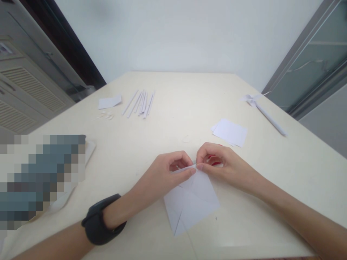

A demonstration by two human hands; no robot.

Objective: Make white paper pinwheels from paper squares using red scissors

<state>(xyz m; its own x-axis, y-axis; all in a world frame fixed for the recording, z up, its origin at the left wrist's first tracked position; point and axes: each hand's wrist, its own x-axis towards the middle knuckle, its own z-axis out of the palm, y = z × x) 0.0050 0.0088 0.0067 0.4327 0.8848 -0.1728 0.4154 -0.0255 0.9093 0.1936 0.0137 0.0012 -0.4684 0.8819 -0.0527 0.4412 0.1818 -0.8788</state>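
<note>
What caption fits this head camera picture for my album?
Left hand and right hand pinch the top corner of a white folded paper on a cream table.

Red thing (216, 162) mostly behind right hand (217, 163); pixelated patch (40, 180) at left

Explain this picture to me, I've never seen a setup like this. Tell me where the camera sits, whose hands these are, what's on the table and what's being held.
The one picture comes from a camera worn on a person's head, looking forward and down, so both bare hands are the wearer's own. The left hand, with a black wristband, and the right hand pinch the top edge of a folded white paper lying on the cream table. Something red shows under the right hand; I cannot tell what. Farther off lie a bundle of rolled paper sticks, a small paper piece, a stack of square sheets and a paper pinwheel on a stick. The blurred patch at left is masked.
</note>
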